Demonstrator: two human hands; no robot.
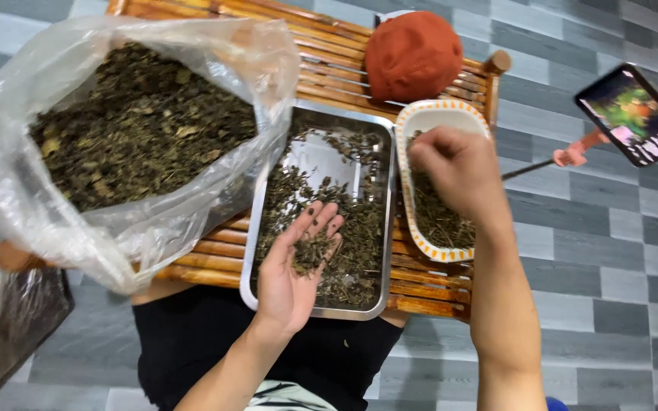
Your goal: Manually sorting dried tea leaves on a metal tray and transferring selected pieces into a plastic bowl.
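Sorting dried leaves is best done slowly; left hand (pixel 295 262) is held flat, cupping leaves over the steel tray (pixel 257 228); right hand (pixel 458 167) is pinched above the oval dish (pixel 420 114) at the bench's right edge.

Both arms are showing bare from the elbow down, with no sleeve, watch, bracelet or ring on either the left hand (pixel 296 259) or the right hand (pixel 455 169). The left hand's fingertips (pixel 315 213) are carrying dark smudges and flecks of crumbled leaf, and the nails are looking short. Below the left wrist the person is wearing black clothing (pixel 192 342) across the lap, a white patch with dark line markings (pixel 287 397) is peeking out beside the left forearm, and a sliver of blue fabric (pixel 556 404) is showing just right of the right forearm.
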